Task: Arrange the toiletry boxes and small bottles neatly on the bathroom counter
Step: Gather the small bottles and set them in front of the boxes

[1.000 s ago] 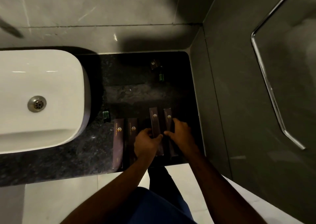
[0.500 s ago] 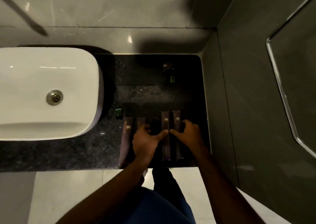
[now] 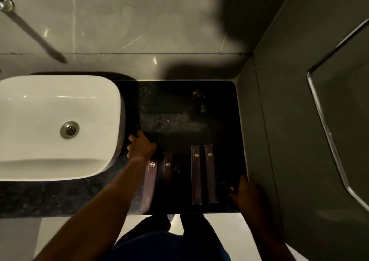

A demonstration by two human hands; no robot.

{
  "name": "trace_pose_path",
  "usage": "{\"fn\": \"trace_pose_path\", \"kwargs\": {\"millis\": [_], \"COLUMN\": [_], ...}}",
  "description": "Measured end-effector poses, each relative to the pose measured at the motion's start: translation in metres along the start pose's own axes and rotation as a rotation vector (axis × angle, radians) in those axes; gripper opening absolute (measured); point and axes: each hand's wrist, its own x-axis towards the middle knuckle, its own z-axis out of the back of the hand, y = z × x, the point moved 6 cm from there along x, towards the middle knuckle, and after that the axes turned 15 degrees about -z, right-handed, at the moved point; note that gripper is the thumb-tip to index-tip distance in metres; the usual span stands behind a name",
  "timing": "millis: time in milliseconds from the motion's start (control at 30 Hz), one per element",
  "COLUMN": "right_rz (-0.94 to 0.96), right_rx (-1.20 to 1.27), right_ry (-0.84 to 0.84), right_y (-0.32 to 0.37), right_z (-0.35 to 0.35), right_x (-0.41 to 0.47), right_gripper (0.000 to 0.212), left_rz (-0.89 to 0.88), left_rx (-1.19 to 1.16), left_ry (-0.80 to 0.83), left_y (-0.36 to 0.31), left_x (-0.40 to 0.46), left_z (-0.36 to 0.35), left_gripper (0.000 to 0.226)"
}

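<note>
Four long dark toiletry boxes with gold logos lie side by side near the front of the black counter (image 3: pixel 179 125): a left pair (image 3: pixel 148 185) (image 3: pixel 166 173) and a right pair (image 3: pixel 196 173) (image 3: pixel 210 173). My left hand (image 3: pixel 140 147) reaches down beside the sink's right edge, fingers curled; anything under it is hidden. My right hand (image 3: pixel 246 193) grips a small dark box (image 3: pixel 229 188) at the counter's front right corner. Another small box (image 3: pixel 196 94) and a small green bottle (image 3: pixel 203 107) stand at the back right.
A white basin (image 3: pixel 58 125) fills the counter's left side, with a metal faucet (image 3: pixel 30 29) above it. A grey wall (image 3: pixel 259 141) bounds the counter on the right, beside a glass panel edge (image 3: pixel 329 131). The counter's front edge drops to a pale floor.
Both hands left the right pair of long boxes. My left hand moved left and back to the spot by the sink where a small green bottle stood. My right hand moved to the front right corner.
</note>
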Motion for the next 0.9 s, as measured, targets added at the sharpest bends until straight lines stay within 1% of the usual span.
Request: {"fn": "trace_pose_path", "kwargs": {"millis": [133, 233, 267, 333, 400, 467, 533, 600, 633, 700, 733, 800, 867, 900], "right_rz": [0.039, 0.116, 0.150, 0.209, 0.259, 0.272, 0.277, 0.272, 0.274, 0.309, 0.327, 0.343, 0.374, 0.395], "right_rx": [0.078, 0.270, 0.355, 0.475, 0.547, 0.580, 0.571, 0.535, 0.510, 0.480, 0.501, 0.633, 0.752, 0.775], "right_ry": [-0.016, -0.037, -0.062, -0.105, -0.132, -0.186, -0.244, -0.274, -0.270, -0.238, -0.218, -0.179, -0.176, -0.171], "right_y": [0.008, 0.047, 0.065, 0.110, 0.156, 0.196, 0.223, 0.239, 0.243, 0.243, 0.238, 0.220, 0.195, 0.185], "right_z": [0.012, 0.037, 0.050, 0.077, 0.099, 0.111, 0.114, 0.115, 0.113, 0.109, 0.109, 0.105, 0.095, 0.087], "right_x": [0.004, 0.013, 0.017, 0.028, 0.043, 0.064, 0.079, 0.090, 0.096, 0.106, 0.109, 0.109, 0.104, 0.101], "right_gripper": [0.050, 0.041, 0.035, 0.022, 0.017, 0.023, 0.036, 0.046, 0.046, 0.042, 0.041, 0.039, 0.034, 0.033], "left_rz": [-0.013, -0.056, -0.104, -0.255, -0.332, -0.360, -0.388, -0.424, -0.437, -0.395, -0.339, -0.171, -0.036, -0.003], "left_rx": [0.119, 0.181, 0.170, 0.064, -0.161, -0.264, -0.333, -0.426, -0.464, -0.607, -0.724, -1.013, -1.240, -1.289], "left_ry": [-0.006, -0.033, -0.059, -0.086, -0.058, 0.004, 0.088, 0.106, 0.099, 0.112, 0.125, 0.180, 0.235, 0.254], "left_y": [0.006, 0.007, 0.002, -0.017, -0.041, -0.065, -0.087, -0.107, -0.114, -0.120, -0.120, -0.118, -0.114, -0.111], "left_x": [0.012, 0.021, 0.024, 0.032, 0.035, 0.047, 0.056, 0.060, 0.062, 0.062, 0.062, 0.059, 0.054, 0.051], "left_z": [0.006, 0.013, 0.017, 0.020, 0.015, 0.001, -0.017, -0.028, -0.032, -0.038, -0.042, -0.053, -0.065, -0.071], "left_gripper": [0.069, 0.060, 0.054, 0.042, 0.032, 0.025, 0.029, 0.036, 0.033, 0.024, 0.018, 0.006, 0.013, 0.018]}}
